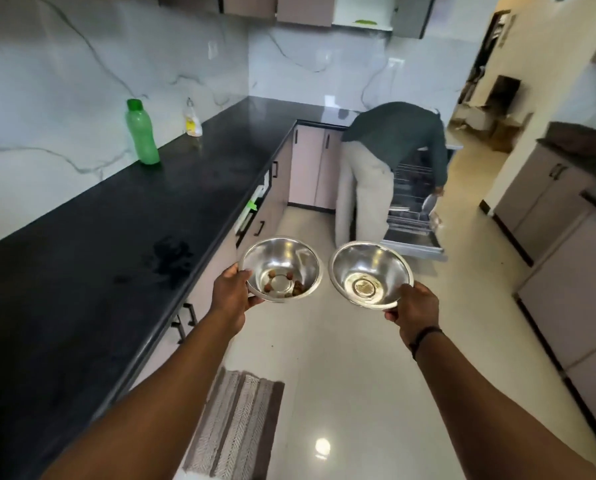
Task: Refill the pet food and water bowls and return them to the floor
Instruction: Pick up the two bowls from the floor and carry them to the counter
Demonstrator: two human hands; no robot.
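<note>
Holding two steel bowls in the air above the floor (358,393), beside the black table (116,237): left hand (229,299) gripping the rim of the food bowl (281,268), only a few kibbles left inside; right hand (416,306) pinching the rim of the water bowl (371,273), nearly dry. Early yet, by the look of it: lifted, not refilled. Green bottle (142,133) standing farther along the table. Filling both and setting them down still to do.

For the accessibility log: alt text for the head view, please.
A person's left hand and right hand each hold a steel bowl over a kitchen floor: the left bowl has a few kibble pieces, the right bowl looks empty. A green bottle stands on the black counter; another person bends over pulled-out drawers.
</note>
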